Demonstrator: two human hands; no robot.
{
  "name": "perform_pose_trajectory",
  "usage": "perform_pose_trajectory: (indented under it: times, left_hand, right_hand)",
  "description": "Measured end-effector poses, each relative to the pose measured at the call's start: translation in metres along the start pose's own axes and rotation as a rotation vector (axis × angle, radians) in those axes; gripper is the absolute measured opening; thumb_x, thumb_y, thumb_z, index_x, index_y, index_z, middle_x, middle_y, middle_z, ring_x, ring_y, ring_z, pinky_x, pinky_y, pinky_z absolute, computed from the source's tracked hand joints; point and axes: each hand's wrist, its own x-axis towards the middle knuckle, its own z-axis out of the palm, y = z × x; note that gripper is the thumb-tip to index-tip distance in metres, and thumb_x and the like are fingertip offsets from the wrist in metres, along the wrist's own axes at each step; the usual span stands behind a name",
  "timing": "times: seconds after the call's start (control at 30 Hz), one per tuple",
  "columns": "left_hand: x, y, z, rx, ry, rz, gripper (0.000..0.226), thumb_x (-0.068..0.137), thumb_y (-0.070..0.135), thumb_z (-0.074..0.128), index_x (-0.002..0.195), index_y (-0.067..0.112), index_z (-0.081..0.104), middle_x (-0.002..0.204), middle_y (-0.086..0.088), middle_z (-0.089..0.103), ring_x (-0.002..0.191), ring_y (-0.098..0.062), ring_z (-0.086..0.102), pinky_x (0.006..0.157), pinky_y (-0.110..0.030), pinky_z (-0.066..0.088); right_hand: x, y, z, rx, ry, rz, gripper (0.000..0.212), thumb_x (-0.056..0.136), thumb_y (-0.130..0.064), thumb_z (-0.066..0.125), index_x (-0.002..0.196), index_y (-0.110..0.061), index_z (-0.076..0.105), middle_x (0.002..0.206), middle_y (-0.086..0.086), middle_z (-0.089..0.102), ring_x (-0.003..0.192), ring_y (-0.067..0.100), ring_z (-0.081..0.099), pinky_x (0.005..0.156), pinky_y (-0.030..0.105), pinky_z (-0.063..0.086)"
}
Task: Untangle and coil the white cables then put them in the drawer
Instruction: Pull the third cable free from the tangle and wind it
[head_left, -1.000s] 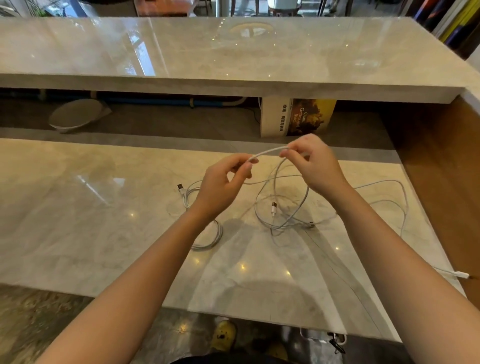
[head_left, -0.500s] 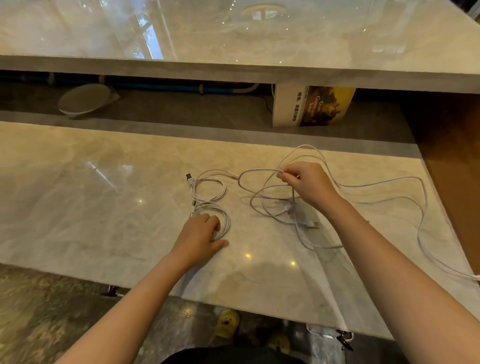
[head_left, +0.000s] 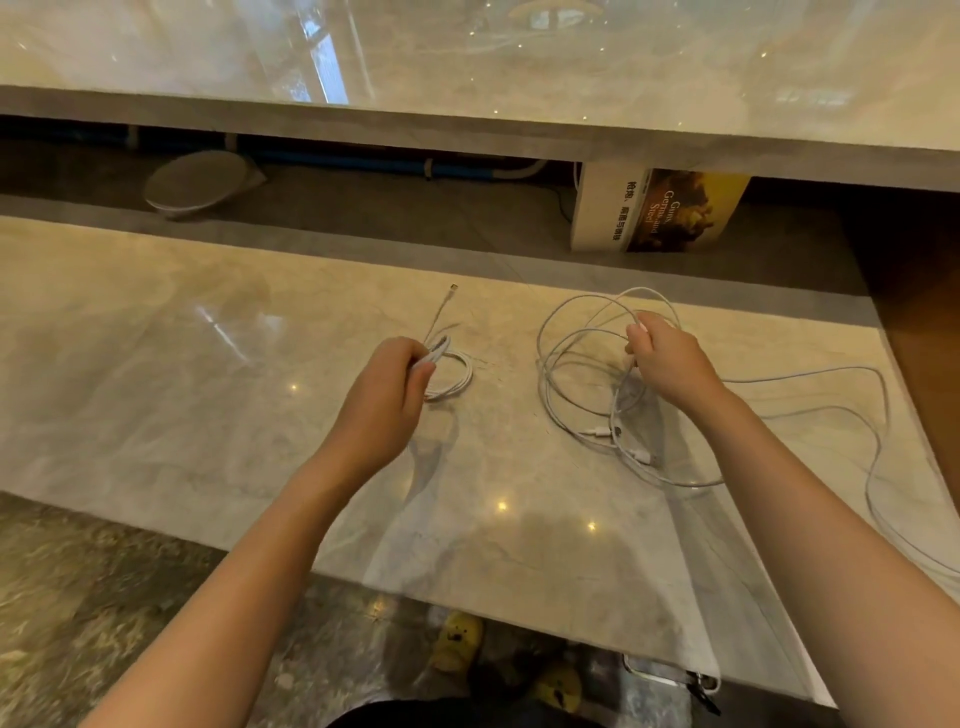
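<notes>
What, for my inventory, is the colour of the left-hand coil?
White; the coil shows best in head view.

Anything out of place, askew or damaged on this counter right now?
Nothing looks damaged or spilled. The untidy part is the long white cable gripped by the right hand: loose overlapping loops, one strand trailing right out of frame. The left hand grips a small coil with one end sticking out.

Both forearms bare to the wrist; left hand (head_left: 384, 400) and right hand (head_left: 670, 364) bare. Below the counter (head_left: 156, 389) near edge: yellow plush slippers (head_left: 457, 642) (dark face-like dots on the left one). Dark garment (head_left: 467, 716) beneath them.
</notes>
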Motion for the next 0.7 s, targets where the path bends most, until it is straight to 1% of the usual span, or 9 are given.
perform_pose_trajectory:
  times: [0.1, 0.17, 0.27, 0.33, 0.43, 0.5, 0.57, 0.63, 0.7]
  left_hand:
    - [0.009, 0.012, -0.014, -0.010, 0.029, -0.024, 0.012, 0.098, 0.016, 0.042, 0.090, 0.014, 0.049, 0.078, 0.003, 0.049, 0.068, -0.004, 0.045, 0.059, -0.012, 0.036]
    - [0.012, 0.022, -0.024, -0.065, 0.038, -0.060, 0.014, 0.099, 0.018, 0.040, 0.092, 0.013, 0.051, 0.074, 0.005, 0.050, 0.064, -0.006, 0.046, 0.057, -0.014, 0.036]
    - [0.017, 0.034, -0.037, -0.285, -0.001, -0.178, 0.022, 0.100, 0.020, 0.036, 0.093, 0.011, 0.054, 0.071, 0.001, 0.048, 0.062, -0.012, 0.044, 0.061, -0.023, 0.039]
    - [0.021, 0.038, -0.046, -0.538, -0.038, -0.264, 0.026, 0.101, 0.019, 0.032, 0.091, 0.011, 0.054, 0.069, 0.000, 0.044, 0.059, -0.011, 0.039, 0.060, -0.025, 0.037]
    - [0.026, 0.034, -0.058, -0.845, -0.056, -0.352, 0.028, 0.102, 0.019, 0.030, 0.088, 0.010, 0.053, 0.065, 0.001, 0.040, 0.053, -0.008, 0.035, 0.055, -0.021, 0.036]
    - [0.029, 0.031, -0.062, -1.023, -0.034, -0.387, 0.028, 0.102, 0.018, 0.030, 0.085, 0.010, 0.051, 0.063, 0.003, 0.040, 0.050, -0.006, 0.033, 0.051, -0.019, 0.033]
    - [0.031, 0.028, -0.065, -1.130, 0.000, -0.426, 0.026, 0.101, 0.017, 0.032, 0.083, 0.011, 0.050, 0.062, 0.004, 0.039, 0.048, -0.005, 0.031, 0.051, -0.019, 0.029]
    - [0.032, 0.027, -0.065, -1.189, 0.028, -0.466, 0.024, 0.100, 0.019, 0.033, 0.084, 0.012, 0.050, 0.062, 0.004, 0.037, 0.049, -0.005, 0.029, 0.051, -0.019, 0.028]
    - [0.031, 0.026, -0.063, -1.237, 0.033, -0.488, 0.025, 0.101, 0.021, 0.034, 0.085, 0.011, 0.051, 0.062, 0.004, 0.036, 0.050, -0.005, 0.029, 0.050, -0.018, 0.029]
  right_hand:
    - [-0.003, -0.022, -0.005, -0.176, 0.014, 0.005, 0.053, 0.098, -0.025, 0.041, 0.147, -0.011, 0.024, 0.145, 0.015, 0.041, 0.131, 0.033, 0.040, 0.103, 0.040, 0.037]
    - [-0.016, -0.050, -0.008, -0.172, 0.030, -0.183, 0.060, 0.095, -0.022, 0.050, 0.148, -0.017, 0.023, 0.151, 0.007, 0.033, 0.138, 0.025, 0.031, 0.109, 0.037, 0.030]
    - [-0.035, -0.091, 0.007, -0.110, -0.196, -0.545, 0.066, 0.090, -0.025, 0.059, 0.147, -0.023, 0.025, 0.153, -0.002, 0.030, 0.139, 0.015, 0.026, 0.111, 0.029, 0.022]
    - [-0.037, -0.105, 0.022, -0.047, -0.321, -0.617, 0.055, 0.091, -0.029, 0.057, 0.141, -0.023, 0.037, 0.145, -0.002, 0.043, 0.132, 0.013, 0.038, 0.108, 0.027, 0.028]
    - [-0.035, -0.101, 0.030, 0.105, -0.370, -0.548, 0.028, 0.095, -0.031, 0.050, 0.116, -0.018, 0.064, 0.110, -0.001, 0.068, 0.100, 0.010, 0.060, 0.092, 0.033, 0.048]
    - [-0.040, -0.091, 0.029, 0.237, -0.379, -0.504, 0.029, 0.098, -0.029, 0.043, 0.101, -0.017, 0.069, 0.090, -0.001, 0.071, 0.084, 0.007, 0.063, 0.079, 0.027, 0.050]
    - [-0.047, -0.085, 0.025, 0.324, -0.325, -0.531, 0.031, 0.099, -0.026, 0.039, 0.097, -0.017, 0.069, 0.080, -0.003, 0.069, 0.076, 0.006, 0.062, 0.074, 0.021, 0.048]
    - [-0.052, -0.079, 0.022, 0.233, -0.228, -0.670, 0.028, 0.098, -0.025, 0.042, 0.098, -0.015, 0.068, 0.081, -0.005, 0.065, 0.077, 0.008, 0.058, 0.072, 0.017, 0.043]
    - [-0.051, -0.074, 0.025, -0.054, -0.051, -0.851, 0.028, 0.094, -0.031, 0.047, 0.096, -0.014, 0.070, 0.090, -0.002, 0.062, 0.085, 0.013, 0.051, 0.073, 0.021, 0.036]
